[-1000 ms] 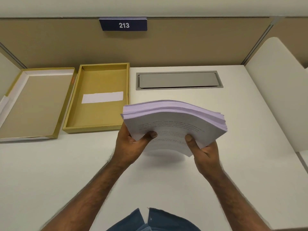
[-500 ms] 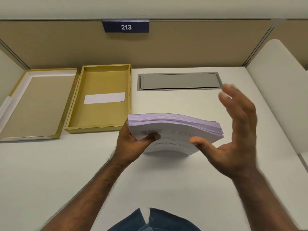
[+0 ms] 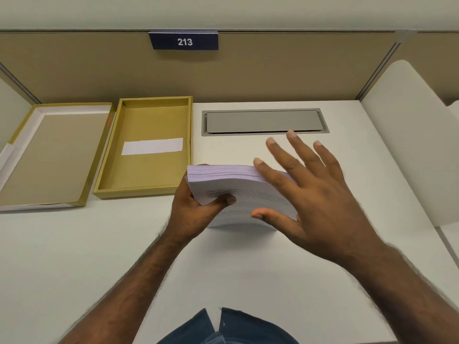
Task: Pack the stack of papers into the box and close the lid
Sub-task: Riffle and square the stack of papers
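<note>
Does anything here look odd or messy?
Nothing is spilled or damaged. The thick stack of pale lilac printed papers bows as the left hand grips its corner, with the right hand spread open above. The open mustard cardboard box holds only a white strip.

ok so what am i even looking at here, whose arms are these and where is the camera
There is no machine here: these are a person's two bare arms, filmed by one wide-angle camera worn on their head, looking forward and down at a white desk.

The left hand has a grip on a stack of papers, thumb on the printed top sheet, with the near edge of the stack resting on the desk. The right hand is open, fingers spread, over the right part of the stack; whether it touches the papers is hard to tell.

To the left lies an open yellow box, holding only a white strip. Its lid lies inside-up further left. Behind the hands are a grey cable hatch and a partition with a sign reading 213.
</note>
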The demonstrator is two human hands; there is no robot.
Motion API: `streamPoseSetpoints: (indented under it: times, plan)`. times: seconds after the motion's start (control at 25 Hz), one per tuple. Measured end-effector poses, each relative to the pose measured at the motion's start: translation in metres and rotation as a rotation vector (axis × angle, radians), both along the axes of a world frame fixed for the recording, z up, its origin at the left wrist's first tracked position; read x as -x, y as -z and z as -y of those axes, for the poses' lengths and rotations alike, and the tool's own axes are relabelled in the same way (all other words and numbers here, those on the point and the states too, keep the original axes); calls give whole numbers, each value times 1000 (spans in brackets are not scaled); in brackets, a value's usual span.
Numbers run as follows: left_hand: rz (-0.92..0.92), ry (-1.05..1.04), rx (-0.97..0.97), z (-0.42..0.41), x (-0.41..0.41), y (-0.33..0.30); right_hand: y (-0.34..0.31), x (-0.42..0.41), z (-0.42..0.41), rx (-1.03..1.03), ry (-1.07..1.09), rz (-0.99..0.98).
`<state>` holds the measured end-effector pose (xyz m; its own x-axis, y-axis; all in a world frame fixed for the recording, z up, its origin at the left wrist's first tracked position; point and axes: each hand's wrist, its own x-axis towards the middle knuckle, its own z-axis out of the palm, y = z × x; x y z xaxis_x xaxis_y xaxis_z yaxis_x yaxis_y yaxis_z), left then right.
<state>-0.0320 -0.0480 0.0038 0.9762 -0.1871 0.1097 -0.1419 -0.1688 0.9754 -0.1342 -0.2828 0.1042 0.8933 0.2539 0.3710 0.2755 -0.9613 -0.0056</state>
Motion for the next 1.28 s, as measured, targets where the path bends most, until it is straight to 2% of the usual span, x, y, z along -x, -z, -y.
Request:
streamPoseSetpoints:
  times: [0.08, 0.2, 0.24, 0.36, 0.44, 0.48, 0.56, 0.68, 0.76, 0.92, 1.0, 1.28]
  plan:
    - [8, 6, -11, 0, -1, 2, -1, 0, 0, -56, -16, 3]
    - [-12, 10, -1, 0, 0, 4, 5, -2, 4, -6, -52, 8]
    - [-11, 11, 0, 0, 1, 5, 9, -2, 9, -74, -62, 22]
    - [-22, 28, -6, -2, 3, 11, 32, 3, 35, -601, -69, -6]
    - [-51, 28, -8, -2, 8, 16, 62, 11, 44, -963, -34, -173]
    - [-66, 24, -12, -3, 10, 18, 81, 14, 41, -1098, -8, -266]
    - [-80, 31, -20, -3, 13, 19, 117, 16, 26, -1242, 35, -346]
    - [-46, 66, -20, -2, 10, 16, 155, 13, 0, -1324, 147, -225]
    - [-52, 57, 12, -1, 6, 14, 154, 8, -8, -1398, 226, -193]
    - [-16, 40, 61, 0, -1, 8, 137, 0, 3, -1412, 181, -175]
    - [4, 56, 47, 0, -2, 11, 137, -1, 8, -1397, 152, -201]
    - [-160, 131, -5, 3, 6, 55, 174, 1, 15, -1315, 215, -350]
